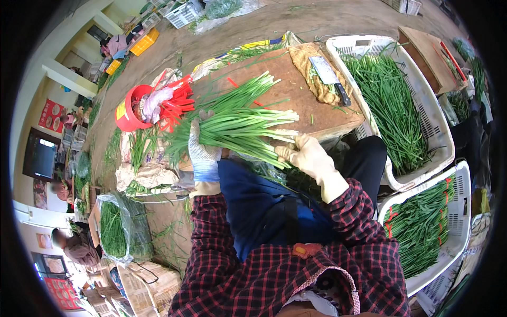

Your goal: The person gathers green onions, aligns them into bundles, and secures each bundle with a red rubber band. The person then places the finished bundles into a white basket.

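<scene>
My left hand (202,144), in a white and blue knitted work glove, is closed around the leafy part of a bunch of garlic chives (237,126). At the pale stem ends, my right hand (307,154), in a cream rubber glove, has its fingers on the lower stems. Another small pile of chives (253,89) lies just behind the bunch on a wooden board (277,71). On the board's right part a cleaver (324,70) with a black handle rests on a brown cloth (301,57).
A red bucket (128,115) holding red ties stands at the board's left. Right of the board, a white plastic crate (443,130) holds loose chives; a nearer white crate (461,237) holds tied bunches. At left stands a plastic-lined container (130,253) of greens. Several people work farther off.
</scene>
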The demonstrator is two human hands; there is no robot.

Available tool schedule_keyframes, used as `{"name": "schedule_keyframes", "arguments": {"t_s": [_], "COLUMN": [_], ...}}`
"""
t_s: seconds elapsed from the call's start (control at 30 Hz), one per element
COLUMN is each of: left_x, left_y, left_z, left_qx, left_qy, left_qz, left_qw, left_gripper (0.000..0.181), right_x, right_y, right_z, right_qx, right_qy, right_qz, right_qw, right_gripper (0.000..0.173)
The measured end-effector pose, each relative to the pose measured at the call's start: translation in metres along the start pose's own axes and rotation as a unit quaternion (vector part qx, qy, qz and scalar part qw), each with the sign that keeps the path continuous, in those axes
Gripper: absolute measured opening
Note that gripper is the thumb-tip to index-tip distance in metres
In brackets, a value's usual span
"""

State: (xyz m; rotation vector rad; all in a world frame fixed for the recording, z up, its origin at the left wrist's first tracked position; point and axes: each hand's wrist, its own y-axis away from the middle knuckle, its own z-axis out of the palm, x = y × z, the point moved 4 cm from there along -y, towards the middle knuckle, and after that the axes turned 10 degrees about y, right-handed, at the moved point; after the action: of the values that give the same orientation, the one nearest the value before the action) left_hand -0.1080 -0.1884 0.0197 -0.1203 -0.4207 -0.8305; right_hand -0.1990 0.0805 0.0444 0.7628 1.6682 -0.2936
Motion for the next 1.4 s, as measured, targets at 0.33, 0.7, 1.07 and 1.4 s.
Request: {"name": "schedule_keyframes", "arguments": {"t_s": [0.33,0.7,1.07,1.4], "left_x": [-0.004,0.030,0.045,0.037], "left_y": [-0.004,-0.002,0.004,0.012], "left_z": [0.017,-0.008,-0.002,0.007], "left_qx": [-0.030,-0.009,-0.047,-0.041], "left_qy": [-0.008,-0.008,-0.015,-0.030], "left_qz": [0.000,0.030,-0.006,-0.003], "left_qw": [1.000,0.999,0.999,0.999], "left_gripper": [0.031,0.025,0.036,0.022], "right_x": [0.027,0.065,0.001,0.011], "right_y": [-0.015,0.028,0.017,-0.006], "right_z": [0.018,0.016,-0.004,0.017], "right_qx": [0.034,-0.034,0.114,0.103], "right_qy": [-0.242,-0.362,-0.004,-0.175], "right_qz": [-0.030,-0.061,-0.144,-0.148], "right_qw": [0.969,0.930,0.983,0.968], "right_gripper": [0.025,0.027,0.048,0.017]}}
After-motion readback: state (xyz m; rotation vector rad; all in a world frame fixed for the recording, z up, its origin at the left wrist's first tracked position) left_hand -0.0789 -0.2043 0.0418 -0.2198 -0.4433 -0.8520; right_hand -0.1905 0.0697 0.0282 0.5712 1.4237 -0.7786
